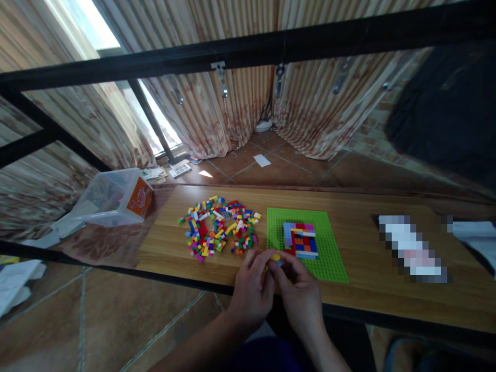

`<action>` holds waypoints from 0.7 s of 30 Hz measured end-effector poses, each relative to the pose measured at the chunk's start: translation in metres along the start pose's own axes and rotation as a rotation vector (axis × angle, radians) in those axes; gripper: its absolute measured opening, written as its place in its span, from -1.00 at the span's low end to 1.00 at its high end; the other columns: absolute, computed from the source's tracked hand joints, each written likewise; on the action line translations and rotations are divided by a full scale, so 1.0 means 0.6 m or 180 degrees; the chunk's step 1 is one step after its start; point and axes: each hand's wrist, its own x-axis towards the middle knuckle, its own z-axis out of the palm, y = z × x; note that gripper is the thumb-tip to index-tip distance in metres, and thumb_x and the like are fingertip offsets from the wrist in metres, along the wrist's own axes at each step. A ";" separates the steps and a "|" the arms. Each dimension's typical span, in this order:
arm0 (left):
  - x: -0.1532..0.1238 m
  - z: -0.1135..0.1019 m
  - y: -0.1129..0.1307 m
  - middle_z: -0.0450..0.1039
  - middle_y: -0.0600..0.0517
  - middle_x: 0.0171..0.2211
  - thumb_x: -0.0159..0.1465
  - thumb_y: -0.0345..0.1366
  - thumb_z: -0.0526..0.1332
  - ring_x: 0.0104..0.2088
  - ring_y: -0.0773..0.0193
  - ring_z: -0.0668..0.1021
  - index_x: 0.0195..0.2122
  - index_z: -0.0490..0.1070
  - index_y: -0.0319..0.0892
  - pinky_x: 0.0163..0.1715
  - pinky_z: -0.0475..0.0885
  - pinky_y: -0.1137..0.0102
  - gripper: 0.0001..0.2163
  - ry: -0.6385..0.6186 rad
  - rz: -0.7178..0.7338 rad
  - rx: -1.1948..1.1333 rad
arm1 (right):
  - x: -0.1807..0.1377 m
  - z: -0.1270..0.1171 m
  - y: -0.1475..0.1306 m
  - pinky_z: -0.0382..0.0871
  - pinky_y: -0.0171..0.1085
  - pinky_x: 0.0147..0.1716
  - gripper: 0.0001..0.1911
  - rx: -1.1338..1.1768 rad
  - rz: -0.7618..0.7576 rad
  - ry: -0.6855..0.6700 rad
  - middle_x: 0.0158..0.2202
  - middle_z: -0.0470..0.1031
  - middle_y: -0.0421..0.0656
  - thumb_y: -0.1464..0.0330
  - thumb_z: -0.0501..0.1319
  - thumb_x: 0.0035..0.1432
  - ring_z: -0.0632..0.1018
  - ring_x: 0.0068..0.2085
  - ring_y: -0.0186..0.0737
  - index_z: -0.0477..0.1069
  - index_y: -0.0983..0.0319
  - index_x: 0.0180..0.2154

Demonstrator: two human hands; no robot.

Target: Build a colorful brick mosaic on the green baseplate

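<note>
My left hand point(253, 287) and my right hand point(300, 289) meet above the table's front edge, fingers closed together on small toy building bricks point(275, 257). A yellow piece and a bluish one show between the fingertips; the rest is hidden. Just beyond my right hand lies a green studded baseplate point(333, 253). On it stands a low square structure of multicoloured bricks point(304, 240), with pink, red, blue, orange and white pieces. To the left, a loose ring-shaped spread of small bricks point(209, 243) covers part of the wood.
The wooden table point(364, 206) runs across the view. A clear plastic box with an orange label point(140, 199) lies beyond its left end. A pixelated item point(413, 250) rests at the right. A black metal bar point(248, 51) with hooks crosses above, before the curtains point(310, 103).
</note>
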 end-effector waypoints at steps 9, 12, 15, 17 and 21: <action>-0.042 -0.021 -0.050 0.47 -0.08 -0.09 0.34 -0.39 0.02 -0.09 0.22 0.52 0.04 0.35 -0.12 -0.07 0.49 0.29 -0.72 0.0041 -0.0161 0.0261 | -0.009 0.018 0.018 0.47 -0.08 -0.11 -0.71 0.0020 -0.0020 -0.0528 -0.20 0.61 -0.11 0.14 0.24 0.09 0.59 -0.13 -0.06 0.56 0.15 -0.21; -0.042 -0.034 -0.063 0.50 -0.06 -0.14 0.31 -0.41 0.03 -0.14 0.23 0.54 0.01 0.37 -0.12 -0.12 0.50 0.30 -0.72 0.0160 -0.0222 0.0244 | 0.003 0.026 0.013 0.46 -0.12 -0.14 -0.71 -0.0325 -0.0297 -0.0715 -0.18 0.60 -0.11 0.16 0.21 0.12 0.58 -0.14 -0.08 0.56 0.13 -0.18; -0.029 -0.053 -0.077 0.51 -0.05 -0.18 0.25 -0.45 0.07 -0.19 0.22 0.54 0.00 0.38 -0.13 -0.16 0.50 0.30 -0.69 0.0231 -0.0305 0.0356 | 0.043 0.036 0.005 0.44 -0.14 -0.16 -0.71 -0.0909 -0.0850 -0.0599 -0.19 0.59 -0.10 0.19 0.18 0.14 0.57 -0.19 -0.10 0.55 0.14 -0.15; -0.017 -0.065 -0.089 0.50 -0.06 -0.18 0.22 -0.49 0.07 -0.18 0.21 0.54 -0.01 0.39 -0.16 -0.14 0.48 0.29 -0.68 0.0337 -0.0403 0.0464 | 0.080 0.045 0.002 0.40 -0.14 -0.14 -0.71 -0.1392 -0.1241 -0.0454 -0.21 0.58 -0.09 0.23 0.13 0.17 0.56 -0.19 -0.11 0.54 0.16 -0.16; -0.003 -0.080 -0.114 0.47 -0.07 -0.16 0.24 -0.50 0.03 -0.15 0.20 0.52 0.00 0.38 -0.18 -0.11 0.46 0.27 -0.66 0.0488 -0.0546 0.0668 | 0.144 0.065 0.006 0.35 -0.14 -0.12 -0.70 -0.2333 -0.1600 -0.0515 -0.23 0.54 -0.05 0.33 0.07 0.18 0.52 -0.18 -0.09 0.53 0.22 -0.15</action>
